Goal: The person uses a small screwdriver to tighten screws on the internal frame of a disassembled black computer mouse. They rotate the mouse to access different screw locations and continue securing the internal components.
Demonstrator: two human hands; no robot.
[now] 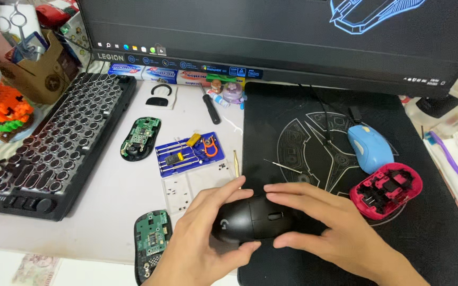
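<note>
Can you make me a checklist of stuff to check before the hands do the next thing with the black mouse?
1. Both hands on the black mouse: ok. The left hand cups its rear, the right hand covers its front.
2. Mouse over the black mat: ok, near the mat's left edge.
3. Shell fully snapped shut: cannot tell, the fingers hide the seams.
4. Tiny screws safe from the hands: not ok, they lie loose just above the left hand.
5. Thin metal pick out of the way: ok, it lies apart above the hands.
6. Red mouse shell clear: ok, apart at right.
</note>
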